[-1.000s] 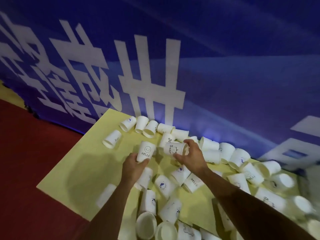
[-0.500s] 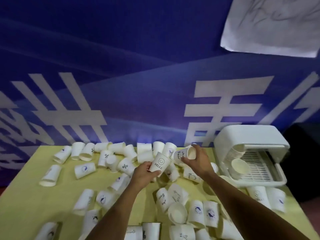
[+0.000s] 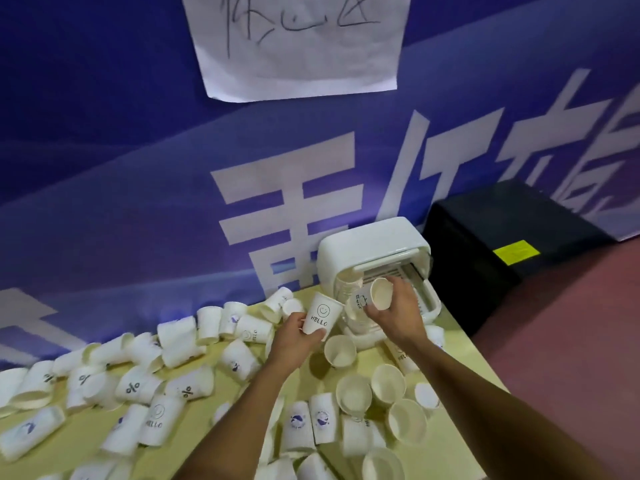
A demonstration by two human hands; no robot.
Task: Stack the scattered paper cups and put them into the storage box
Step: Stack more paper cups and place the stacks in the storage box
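Observation:
My left hand [image 3: 298, 337] grips a white HELLO smiley cup [image 3: 322, 312] upright by its lower part, just left of the storage box. My right hand [image 3: 400, 308] holds a second white paper cup [image 3: 380, 293] tilted, its mouth facing me, in front of the open front of the white storage box [image 3: 374, 244] at the table's far right. A stack of cups [image 3: 348, 285] lies inside the box at its left side. Several more white cups lie scattered on the yellow table [image 3: 86, 434], some upright such as an upright cup [image 3: 340, 350].
A blue banner [image 3: 138, 168] with white characters rises right behind the table, with a white paper sheet [image 3: 298, 43] taped on it. A black box [image 3: 498, 244] stands on the red floor [image 3: 571, 341] to the right of the table.
My view has swung right and closer to the storage box. Both hands have carried their cups rightward; the right hand's cup now sits at the box opening.

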